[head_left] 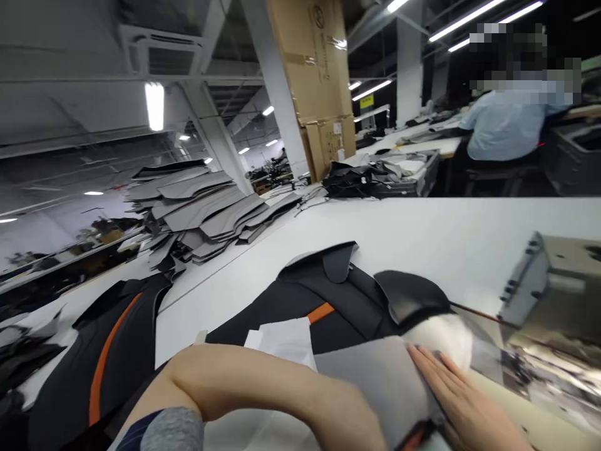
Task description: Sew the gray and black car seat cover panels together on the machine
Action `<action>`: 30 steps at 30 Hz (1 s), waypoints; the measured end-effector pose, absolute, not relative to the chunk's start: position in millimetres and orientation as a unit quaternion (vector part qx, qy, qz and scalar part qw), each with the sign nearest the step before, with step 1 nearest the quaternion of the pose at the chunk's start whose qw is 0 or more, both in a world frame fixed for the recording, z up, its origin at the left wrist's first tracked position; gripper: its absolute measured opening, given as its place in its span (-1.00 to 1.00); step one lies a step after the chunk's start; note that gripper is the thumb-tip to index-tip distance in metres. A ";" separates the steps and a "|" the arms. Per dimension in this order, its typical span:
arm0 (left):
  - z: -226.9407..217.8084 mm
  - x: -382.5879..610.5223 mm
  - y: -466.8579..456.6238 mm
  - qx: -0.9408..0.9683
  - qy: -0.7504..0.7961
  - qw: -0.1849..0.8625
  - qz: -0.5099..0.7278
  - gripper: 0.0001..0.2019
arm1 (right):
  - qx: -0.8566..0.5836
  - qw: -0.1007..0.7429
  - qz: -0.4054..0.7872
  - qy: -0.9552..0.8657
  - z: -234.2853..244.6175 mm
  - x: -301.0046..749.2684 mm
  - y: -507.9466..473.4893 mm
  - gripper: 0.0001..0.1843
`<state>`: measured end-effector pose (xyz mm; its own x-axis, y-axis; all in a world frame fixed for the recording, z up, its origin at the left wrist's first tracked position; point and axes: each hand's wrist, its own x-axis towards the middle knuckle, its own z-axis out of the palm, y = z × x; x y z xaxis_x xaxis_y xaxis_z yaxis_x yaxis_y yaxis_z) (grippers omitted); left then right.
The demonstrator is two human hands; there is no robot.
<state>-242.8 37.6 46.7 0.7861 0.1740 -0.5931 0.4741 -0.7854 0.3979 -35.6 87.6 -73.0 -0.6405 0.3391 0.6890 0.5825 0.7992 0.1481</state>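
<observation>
My right hand (462, 401) lies flat on a grey fabric piece (375, 376), fingers stretched out and pointing up-left, holding nothing. My left forearm (263, 388) crosses the bottom of the view from a grey sleeve; its hand is out of sight past the lower edge. Under the grey piece lies a black cover with an orange stripe (323, 294) and a white piece (286, 338), all on the white table (469, 232). A sewing machine head (554, 282) stands just right of my hand.
Another black piece with an orange stripe (107, 357) hangs at the left. Stacks of grey cut pieces (201, 213) and a black pile (366, 178) sit further back. Cardboard boxes (319, 81) lean on a pillar. A person in a light blue shirt (507, 125) sits at the far right.
</observation>
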 end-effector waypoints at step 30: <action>-8.2 -114.1 150.7 0.928 0.371 0.009 0.032 -0.66 | -0.403 0.256 -0.134 -0.868 -52.4 19.1 44.8 -0.49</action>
<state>-114.1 150.7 -8.2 0.7227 0.6891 0.0535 0.6880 -0.7246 0.0399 19.1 44.8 -52.4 -0.5436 0.6314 0.5530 0.7691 0.6386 0.0269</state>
